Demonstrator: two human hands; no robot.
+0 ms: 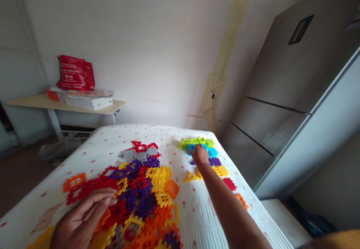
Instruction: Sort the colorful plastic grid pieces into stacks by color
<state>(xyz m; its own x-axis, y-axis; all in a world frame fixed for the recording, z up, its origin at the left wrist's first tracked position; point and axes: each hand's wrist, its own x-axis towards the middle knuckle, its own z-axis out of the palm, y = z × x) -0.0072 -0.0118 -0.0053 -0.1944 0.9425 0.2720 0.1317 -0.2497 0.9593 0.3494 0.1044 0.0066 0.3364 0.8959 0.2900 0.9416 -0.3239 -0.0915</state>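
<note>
While the right hand [200,153] reaches across the covered table [165,133], its fingers rest at a cluster of blue pieces [213,152]; the grip is hidden, so whether it pinches one cannot be told. Lime-green pieces [197,142] lie just beyond, purple [215,161] and yellow ones [223,171] on the near side. The left hand [81,215] is at the near left edge of a mixed pile of interlocking plastic pieces [150,203], fingers curled and thumb drawn close to the fingertips; whether anything sits between them cannot be determined. A red bag [73,72] atop boxes on the side table [28,101] bears white lettering, too blurred to read. The refrigerator [277,80] carries a dark panel [300,29] and a small illegible mark [279,22].
</note>
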